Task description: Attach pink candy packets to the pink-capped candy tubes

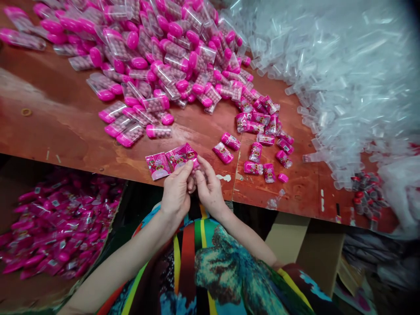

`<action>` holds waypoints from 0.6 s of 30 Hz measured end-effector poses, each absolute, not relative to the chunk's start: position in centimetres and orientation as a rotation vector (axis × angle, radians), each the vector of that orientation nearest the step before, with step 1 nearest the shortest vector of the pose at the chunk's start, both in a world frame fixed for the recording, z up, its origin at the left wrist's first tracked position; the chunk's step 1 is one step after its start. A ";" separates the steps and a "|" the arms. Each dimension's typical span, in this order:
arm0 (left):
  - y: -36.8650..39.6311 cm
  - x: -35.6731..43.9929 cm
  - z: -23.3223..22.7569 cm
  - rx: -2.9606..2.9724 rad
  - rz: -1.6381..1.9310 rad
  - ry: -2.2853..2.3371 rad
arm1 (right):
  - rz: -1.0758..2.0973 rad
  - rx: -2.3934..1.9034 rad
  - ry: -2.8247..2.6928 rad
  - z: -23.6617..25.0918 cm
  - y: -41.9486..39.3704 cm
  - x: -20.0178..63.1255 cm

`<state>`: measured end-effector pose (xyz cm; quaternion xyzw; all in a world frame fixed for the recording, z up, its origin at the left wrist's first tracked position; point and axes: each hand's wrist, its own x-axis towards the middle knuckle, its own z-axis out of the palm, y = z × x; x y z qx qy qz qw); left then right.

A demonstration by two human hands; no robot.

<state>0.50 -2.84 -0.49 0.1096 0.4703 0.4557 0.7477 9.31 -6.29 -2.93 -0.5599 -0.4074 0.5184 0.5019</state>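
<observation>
1. A strip of pink sachets (172, 159) is held at the near bench (65, 127) edge, pinched from below by both hands.
2. Left hand (175, 192): grip closed on the strip. Right hand (208, 188): likewise closed on it.
3. Loose sachets (262, 148) are scattered to the right.
4. Done, judged: capped pink tubes (157, 57) heaped behind; a box of wrapped packs (55, 223) below left.
5. Left: a large heap of empty clear tubes (344, 78).

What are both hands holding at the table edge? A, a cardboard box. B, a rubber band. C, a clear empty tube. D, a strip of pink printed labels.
D: the left hand and right hand pinch a strip of pink printed labels over the table edge.
</observation>
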 end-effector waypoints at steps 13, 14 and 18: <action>-0.3 -2.5 0.6 0.661 1.108 1.216 | 1.652 -1.155 -0.668 -1.6 -5.8 12.5; 0.1 -2.7 0.6 0.695 1.071 1.215 | 1.672 -1.141 -0.674 -1.5 -5.9 12.6; 0.9 -3.1 0.3 0.640 1.009 1.162 | 1.714 -1.083 -0.625 -1.2 -6.1 12.4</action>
